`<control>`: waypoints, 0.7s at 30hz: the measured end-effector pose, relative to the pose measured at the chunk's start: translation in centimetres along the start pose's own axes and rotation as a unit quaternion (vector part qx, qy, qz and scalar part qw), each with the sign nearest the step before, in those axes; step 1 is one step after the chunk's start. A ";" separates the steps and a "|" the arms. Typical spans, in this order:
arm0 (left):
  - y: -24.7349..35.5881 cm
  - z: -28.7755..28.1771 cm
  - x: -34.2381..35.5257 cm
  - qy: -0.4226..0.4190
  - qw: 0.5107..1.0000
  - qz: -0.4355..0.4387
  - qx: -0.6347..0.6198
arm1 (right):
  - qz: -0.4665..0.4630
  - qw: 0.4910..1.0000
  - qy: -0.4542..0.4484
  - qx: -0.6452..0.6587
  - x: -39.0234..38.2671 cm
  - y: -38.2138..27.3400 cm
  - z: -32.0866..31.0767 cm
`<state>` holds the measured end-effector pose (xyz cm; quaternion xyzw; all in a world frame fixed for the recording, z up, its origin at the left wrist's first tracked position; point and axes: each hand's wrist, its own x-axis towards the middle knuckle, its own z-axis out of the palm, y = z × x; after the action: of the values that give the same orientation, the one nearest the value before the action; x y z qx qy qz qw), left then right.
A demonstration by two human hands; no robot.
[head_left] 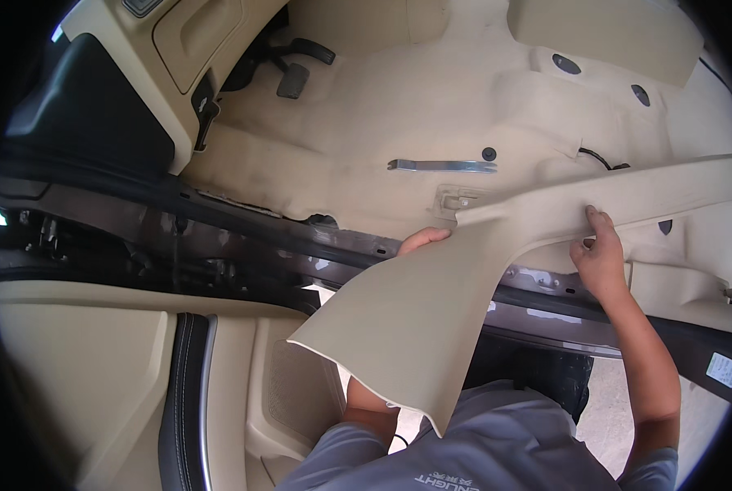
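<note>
A large beige plastic trim panel (pixel 407 319), wide at the lower left and narrowing into a long strip toward the upper right, lies across the car's doorway in my hands. My left hand (pixel 423 240) is curled over the panel's far edge, most of it hidden behind the wide part. My right hand (pixel 599 262) grips the narrow strip from its near side, thumb or fingertip on the face. A metal pry tool (pixel 441 166) rests on the beige carpet beyond the panel, with a small black round plastic piece (pixel 489 154) beside it.
The exposed door sill (pixel 345 259) runs across below the carpet (pixel 333 139). Pedals (pixel 293 80) and beige dash trim (pixel 188 45) are at the upper left. An open door with a beige panel (pixel 88 368) fills the lower left. A black cable (pixel 597 157) pokes from the carpet.
</note>
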<state>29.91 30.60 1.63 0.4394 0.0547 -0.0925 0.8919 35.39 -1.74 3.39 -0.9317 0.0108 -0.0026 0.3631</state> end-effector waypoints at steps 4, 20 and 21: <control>0.5 -1.9 1.9 0.018 0.997 0.037 0.071 | -0.078 0.964 -0.127 -0.221 3.2 -1.1 -6.1; -1.2 -9.2 11.7 -0.113 0.882 -0.418 -0.184 | -0.378 0.742 -0.397 -0.386 12.4 -2.1 -6.6; -1.5 -9.8 12.1 -0.109 0.887 -0.414 -0.173 | -0.375 0.737 -0.388 -0.408 11.9 -2.1 -6.0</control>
<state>41.23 36.09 -7.64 0.2026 0.1496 -0.4900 0.8346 47.26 -4.45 9.19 -0.8397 -0.4808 0.2276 -0.1095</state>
